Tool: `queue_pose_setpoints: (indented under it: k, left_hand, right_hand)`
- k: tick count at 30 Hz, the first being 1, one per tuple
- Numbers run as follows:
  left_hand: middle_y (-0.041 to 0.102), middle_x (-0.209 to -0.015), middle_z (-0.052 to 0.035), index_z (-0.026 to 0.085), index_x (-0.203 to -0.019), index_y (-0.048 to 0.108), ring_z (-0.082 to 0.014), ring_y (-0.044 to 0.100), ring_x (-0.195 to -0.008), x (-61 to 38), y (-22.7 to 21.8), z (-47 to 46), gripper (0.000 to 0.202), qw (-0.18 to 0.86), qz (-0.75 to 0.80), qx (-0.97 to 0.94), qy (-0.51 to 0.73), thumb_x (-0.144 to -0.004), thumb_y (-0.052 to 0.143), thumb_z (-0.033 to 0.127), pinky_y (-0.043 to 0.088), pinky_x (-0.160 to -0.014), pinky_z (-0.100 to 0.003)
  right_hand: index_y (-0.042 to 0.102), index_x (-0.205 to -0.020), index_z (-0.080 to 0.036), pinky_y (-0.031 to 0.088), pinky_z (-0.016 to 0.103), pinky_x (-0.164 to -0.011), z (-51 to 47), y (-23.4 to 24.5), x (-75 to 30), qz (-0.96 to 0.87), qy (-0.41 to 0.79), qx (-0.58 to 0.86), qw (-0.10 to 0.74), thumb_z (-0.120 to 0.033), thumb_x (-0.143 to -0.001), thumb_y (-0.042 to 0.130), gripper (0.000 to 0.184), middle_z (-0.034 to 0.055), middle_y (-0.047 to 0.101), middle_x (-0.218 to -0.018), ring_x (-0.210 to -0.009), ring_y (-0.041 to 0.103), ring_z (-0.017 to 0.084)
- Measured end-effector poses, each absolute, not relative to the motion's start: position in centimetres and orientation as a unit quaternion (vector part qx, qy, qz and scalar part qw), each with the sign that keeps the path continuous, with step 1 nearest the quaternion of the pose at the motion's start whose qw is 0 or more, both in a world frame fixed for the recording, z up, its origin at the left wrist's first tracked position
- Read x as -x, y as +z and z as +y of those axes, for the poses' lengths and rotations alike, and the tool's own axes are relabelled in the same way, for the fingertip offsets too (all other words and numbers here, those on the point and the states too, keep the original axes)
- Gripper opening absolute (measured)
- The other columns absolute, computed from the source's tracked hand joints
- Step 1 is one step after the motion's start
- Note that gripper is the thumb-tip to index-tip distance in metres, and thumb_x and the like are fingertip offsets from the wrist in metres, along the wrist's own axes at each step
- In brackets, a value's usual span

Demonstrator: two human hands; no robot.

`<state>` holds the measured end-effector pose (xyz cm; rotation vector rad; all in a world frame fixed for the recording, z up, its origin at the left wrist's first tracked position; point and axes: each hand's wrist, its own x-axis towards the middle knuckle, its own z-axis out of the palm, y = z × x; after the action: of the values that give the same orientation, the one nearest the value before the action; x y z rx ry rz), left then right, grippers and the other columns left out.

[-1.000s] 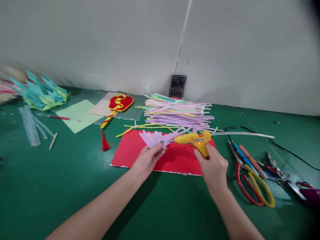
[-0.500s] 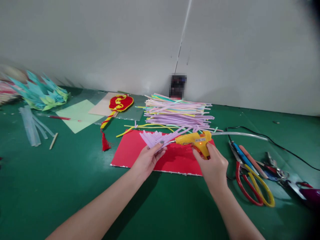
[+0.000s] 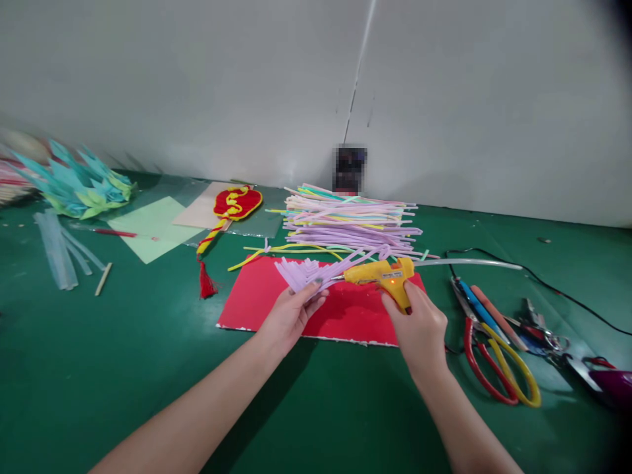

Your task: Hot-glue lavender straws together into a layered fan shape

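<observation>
My left hand [image 3: 292, 313] pinches a woven piece of purple pipe cleaners [image 3: 305, 271], its long loose stems pointing up and right. In my right hand [image 3: 421, 322] is a yellow hot glue gun [image 3: 378, 273] with a small orange light on its side. The gun's metal nozzle points left and sits at the pipe cleaners just beside my left fingertips; I cannot tell whether it touches them. A long clear glue stick [image 3: 469, 263] extends from the gun's back. Both hands are above a red board [image 3: 348, 317] with a ragged white front edge.
A heap of coloured pipe cleaners [image 3: 350, 220] lies behind the board. Pliers with red and yellow handles [image 3: 523, 372], pens and scissors lie at right, near a black cord [image 3: 557, 289]. Leftward are a red-and-yellow fan ornament [image 3: 237, 203], green paper [image 3: 155, 230] and clear glue sticks [image 3: 53, 253].
Almost nothing differs. The glue gun and my right hand have shifted very slightly left, along with a small drift of the whole view.
</observation>
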<state>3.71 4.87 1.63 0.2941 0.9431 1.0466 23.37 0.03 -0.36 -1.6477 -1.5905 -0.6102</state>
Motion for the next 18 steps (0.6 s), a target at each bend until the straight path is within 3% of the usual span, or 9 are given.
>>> queue_pose_setpoints:
  k: [18]
  left_hand:
    - [0.069, -0.066, -0.0050, 0.008, -0.075, 0.068, -0.0098, 0.066, -0.058, -3.73, 1.80, 4.86, 0.009, 0.749, 0.438, -0.128, 0.480, -0.077, 0.062, 0.002, 0.056, -0.059, -0.016]
  right_hand:
    - [0.064, -0.096, -0.011, 0.053, 0.029, -0.056, -0.10, -0.44, -23.67, -0.612, -0.249, 0.647, 0.381, -0.031, -0.084, 0.055, 0.024, 0.0109, 0.071, -0.079, -0.065, 0.067, 0.020]
